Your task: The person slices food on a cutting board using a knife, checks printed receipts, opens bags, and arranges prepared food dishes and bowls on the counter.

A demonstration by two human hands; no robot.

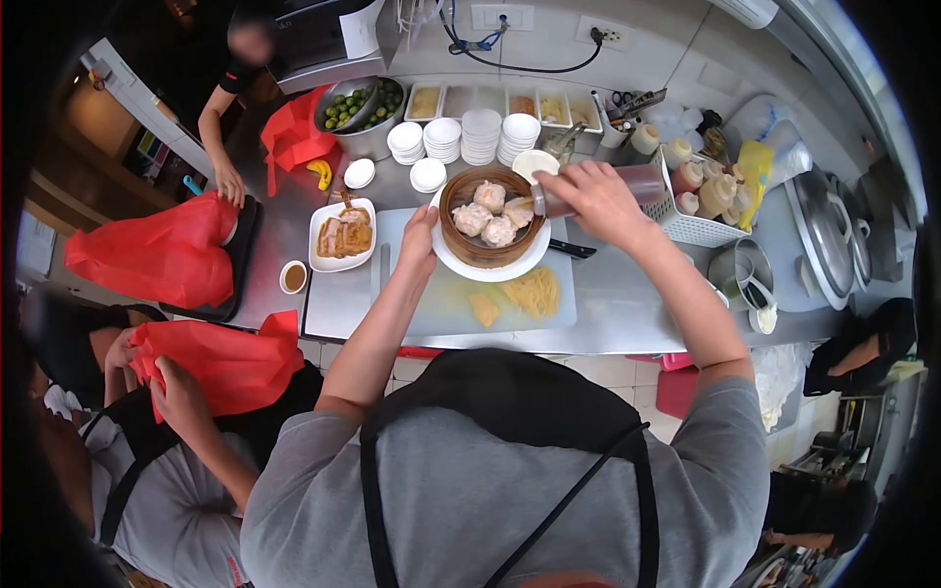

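Observation:
My left hand (420, 238) grips the left rim of a white plate (453, 265) that bears a round bamboo steamer (456, 245). Inside the steamer lie several pale dumplings (498, 231). My right hand (596, 201) is closed around a squeeze bottle (637, 186) with brownish contents, held sideways, its tip over the steamer's right side. Beneath the plate is a pale cutting board (431, 318) with yellow shredded strips (534, 293). A black-handled knife (572, 249) lies right of the plate.
Stacked white saucers (480, 132), a bowl of green limes (387, 103) and sauce trays line the back. At left are a dish of sliced food (343, 235) and a sauce cup (293, 277). A basket of bottles (701, 230) stands right. Co-workers handle red bags (225, 358) at left.

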